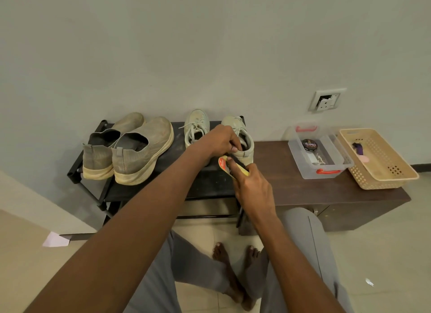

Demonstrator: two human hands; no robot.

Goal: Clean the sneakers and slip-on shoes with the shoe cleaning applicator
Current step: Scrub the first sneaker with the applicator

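applicator pinched in right grip just below sneaker, whose heel left grip clutches.

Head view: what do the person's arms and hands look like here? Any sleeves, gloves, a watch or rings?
Both forearms are bare up to the frame edge; no sleeves show. The left hand and right hand wear no gloves, and no watch, bracelet or ring shows on either wrist or on the visible fingers. Below the arms, grey trousers cover the legs, and the feet are bare.
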